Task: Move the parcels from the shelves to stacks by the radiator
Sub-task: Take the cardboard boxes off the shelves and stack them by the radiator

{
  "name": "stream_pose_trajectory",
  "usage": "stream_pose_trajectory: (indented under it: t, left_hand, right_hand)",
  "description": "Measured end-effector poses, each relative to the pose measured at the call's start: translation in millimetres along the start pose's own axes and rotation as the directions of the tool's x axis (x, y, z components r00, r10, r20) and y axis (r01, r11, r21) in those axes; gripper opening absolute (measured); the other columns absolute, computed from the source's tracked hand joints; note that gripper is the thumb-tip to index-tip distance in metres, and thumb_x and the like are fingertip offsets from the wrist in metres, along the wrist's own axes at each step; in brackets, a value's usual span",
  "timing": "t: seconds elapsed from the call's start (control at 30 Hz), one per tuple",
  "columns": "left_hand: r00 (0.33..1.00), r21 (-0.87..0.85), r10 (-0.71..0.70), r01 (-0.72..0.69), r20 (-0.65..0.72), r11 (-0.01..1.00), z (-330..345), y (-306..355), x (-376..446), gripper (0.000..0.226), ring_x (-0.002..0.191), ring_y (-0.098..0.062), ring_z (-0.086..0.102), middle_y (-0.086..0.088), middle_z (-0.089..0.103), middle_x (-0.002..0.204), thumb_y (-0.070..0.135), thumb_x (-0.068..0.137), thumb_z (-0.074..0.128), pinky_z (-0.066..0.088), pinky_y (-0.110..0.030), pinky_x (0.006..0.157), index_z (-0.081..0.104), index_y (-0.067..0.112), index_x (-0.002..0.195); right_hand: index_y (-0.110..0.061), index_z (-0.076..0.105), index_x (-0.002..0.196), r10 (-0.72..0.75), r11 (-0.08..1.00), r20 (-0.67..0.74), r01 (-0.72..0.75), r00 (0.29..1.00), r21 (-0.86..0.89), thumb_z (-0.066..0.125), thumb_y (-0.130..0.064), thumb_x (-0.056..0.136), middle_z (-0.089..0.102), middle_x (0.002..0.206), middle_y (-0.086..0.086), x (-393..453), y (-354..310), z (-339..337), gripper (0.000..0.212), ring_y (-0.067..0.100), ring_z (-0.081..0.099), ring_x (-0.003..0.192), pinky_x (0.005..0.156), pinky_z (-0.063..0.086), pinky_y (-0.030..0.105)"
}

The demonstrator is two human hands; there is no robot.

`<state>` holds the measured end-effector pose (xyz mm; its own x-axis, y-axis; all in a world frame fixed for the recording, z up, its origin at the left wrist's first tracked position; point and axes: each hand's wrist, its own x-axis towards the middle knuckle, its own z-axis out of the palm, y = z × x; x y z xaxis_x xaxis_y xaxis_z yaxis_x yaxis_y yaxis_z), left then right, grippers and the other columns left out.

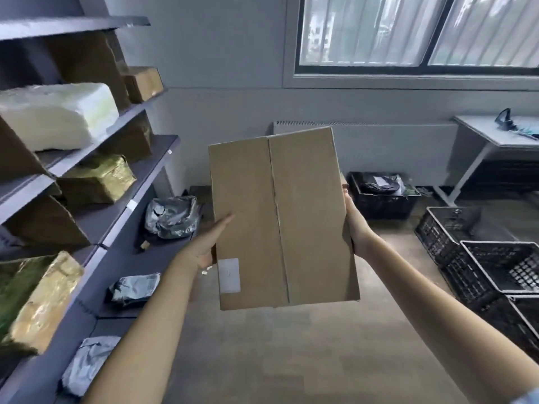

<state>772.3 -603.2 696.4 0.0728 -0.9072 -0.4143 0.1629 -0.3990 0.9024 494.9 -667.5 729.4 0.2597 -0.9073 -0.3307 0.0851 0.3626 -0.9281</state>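
Three black crates (478,258) beside radiator (379,141)

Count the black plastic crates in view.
4: one by the radiator holding dark bags, one further right, two at the right edge. More may lie out of frame.

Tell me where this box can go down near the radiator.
Bare floor runs from the cardboard box toward the radiator, between the shelves and the black crates. It is crowded by the filled crate under the radiator and the grey bag.
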Motion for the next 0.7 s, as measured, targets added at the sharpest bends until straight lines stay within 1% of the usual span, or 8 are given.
stream_pose_trajectory:
  t: [0.13, 0.23, 0.3, 0.4, 0.47, 0.5, 0.6, 0.7]
  left_hand:
    - [0.989, -0.036, -0.127, 0.131, 0.08, 0.991, 5.0, 9.6, 105.6, 0.062, 0.114, -0.019, 0.056, 0.002, 0.061, 0.119, 0.065, 0.08, 0.047, 0.043, -0.039, 0.1, 0.044, 0.033, 0.133]
    - [0.968, -0.057, -0.201, 0.211, 0.149, 0.976, 14.0, 5.3, 189.1, 0.059, 0.101, -0.016, 0.066, 0.006, 0.071, 0.105, 0.068, 0.076, 0.049, 0.053, -0.032, 0.08, 0.055, 0.029, 0.12]
    - [0.957, -0.071, -0.245, 0.258, 0.157, 0.963, 24.3, 6.5, 252.3, 0.059, 0.097, -0.016, 0.069, 0.001, 0.073, 0.107, 0.068, 0.073, 0.054, 0.056, -0.032, 0.076, 0.061, 0.026, 0.114]
    - [0.944, -0.099, -0.294, 0.311, 0.151, 0.945, 49.8, 20.2, 351.7, 0.066, 0.095, -0.018, 0.07, -0.004, 0.072, 0.107, 0.067, 0.069, 0.057, 0.054, -0.035, 0.079, 0.06, 0.023, 0.119]
    - [0.932, -0.149, -0.333, 0.353, 0.144, 0.924, 69.3, 30.1, 413.9, 0.061, 0.09, -0.02, 0.071, -0.005, 0.074, 0.101, 0.065, 0.076, 0.054, 0.056, -0.035, 0.072, 0.057, 0.025, 0.122]
    - [0.925, -0.179, -0.352, 0.374, 0.141, 0.91, 77.5, 34.8, 441.8, 0.055, 0.086, -0.02, 0.072, -0.005, 0.075, 0.097, 0.064, 0.079, 0.052, 0.057, -0.034, 0.068, 0.057, 0.026, 0.119]
    - [0.898, -0.288, -0.419, 0.44, 0.134, 0.85, 92.2, 45.7, 514.4, 0.037, 0.074, -0.018, 0.073, -0.004, 0.076, 0.084, 0.058, 0.087, 0.046, 0.055, -0.034, 0.067, 0.061, 0.027, 0.101]
    - [0.859, -0.367, -0.507, 0.496, 0.072, 0.787, 94.2, 53.3, 571.2, 0.038, 0.06, -0.018, 0.071, -0.005, 0.074, 0.068, 0.049, 0.091, 0.044, 0.05, -0.032, 0.064, 0.064, 0.018, 0.084]
  right_hand:
    - [-0.022, 0.064, 0.079, 0.037, 0.988, -0.294, -0.08, 0.955, -0.133, 0.042, -0.038, 0.091, 0.065, 0.078, -0.001, 96.3, -1.1, -25.0, 0.03, 0.014, 0.056, 0.067, 0.062, 0.041, 0.026]
    - [-0.015, 0.052, 0.065, 0.077, 0.962, -0.442, -0.183, 0.894, -0.201, 0.039, -0.027, 0.089, 0.051, 0.063, 0.002, 176.9, 2.5, -50.8, 0.031, 0.016, 0.044, 0.056, 0.052, 0.03, 0.021]
    - [-0.012, 0.048, 0.062, 0.088, 0.95, -0.49, -0.221, 0.867, -0.22, 0.036, -0.025, 0.09, 0.047, 0.062, 0.005, 240.1, 1.4, -71.1, 0.034, 0.018, 0.042, 0.054, 0.049, 0.027, 0.022]
    - [-0.005, 0.059, 0.083, 0.091, 0.925, -0.562, -0.279, 0.822, -0.258, 0.035, -0.029, 0.091, 0.055, 0.086, 0.012, 340.3, -12.4, -107.0, 0.035, 0.025, 0.052, 0.075, 0.057, 0.035, 0.027]
    - [0.0, 0.063, 0.104, 0.082, 0.883, -0.606, -0.34, 0.791, -0.324, 0.036, -0.031, 0.091, 0.06, 0.105, 0.017, 403.7, -28.1, -131.3, 0.044, 0.03, 0.056, 0.097, 0.072, 0.037, 0.029]
    - [0.002, 0.062, 0.108, 0.084, 0.857, -0.611, -0.37, 0.787, -0.36, 0.036, -0.032, 0.091, 0.061, 0.112, 0.019, 433.7, -36.7, -140.5, 0.046, 0.032, 0.055, 0.104, 0.076, 0.037, 0.029]
    - [0.001, 0.062, 0.11, 0.085, 0.755, -0.58, -0.432, 0.81, -0.494, 0.034, -0.037, 0.091, 0.06, 0.12, 0.021, 518.2, -65.1, -152.3, 0.051, 0.034, 0.054, 0.111, 0.086, 0.041, 0.034]
    - [-0.005, 0.066, 0.098, 0.048, 0.645, -0.5, -0.409, 0.865, -0.646, 0.033, -0.04, 0.093, 0.062, 0.107, 0.019, 593.3, -90.5, -140.2, 0.048, 0.035, 0.055, 0.108, 0.087, 0.041, 0.034]
